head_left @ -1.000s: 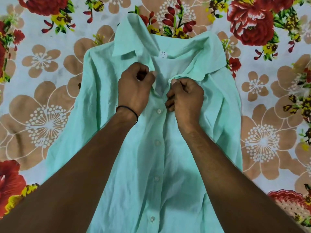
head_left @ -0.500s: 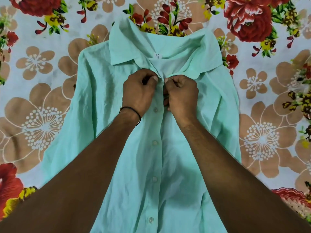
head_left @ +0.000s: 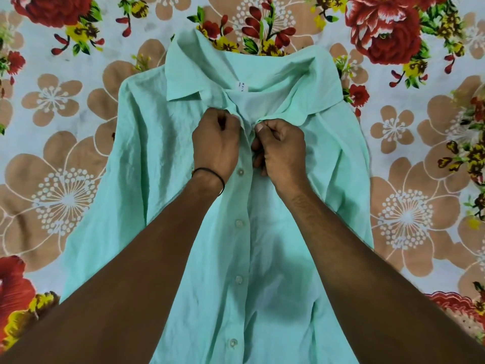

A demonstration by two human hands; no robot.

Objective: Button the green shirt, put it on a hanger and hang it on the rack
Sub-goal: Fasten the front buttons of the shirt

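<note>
The mint green shirt (head_left: 157, 158) lies flat, front up, on a flowered sheet, collar at the far end. A row of white buttons (head_left: 238, 223) runs down its placket. My left hand (head_left: 215, 143), with a black band at the wrist, pinches the left front edge just below the collar. My right hand (head_left: 282, 147) grips the right front edge beside it, thumb on top. The two edges meet between my hands near the topmost button, which my fingers hide. A white label (head_left: 242, 88) shows inside the neck. No hanger or rack is in view.
The flowered bedsheet (head_left: 60, 106) covers the whole surface around the shirt. My forearms cross the lower part of the shirt and hide its sides and hem.
My hands drew the two front edges together below the collar, then parted slightly. The view shifted a little, so the shirt sits lower in the frame.
</note>
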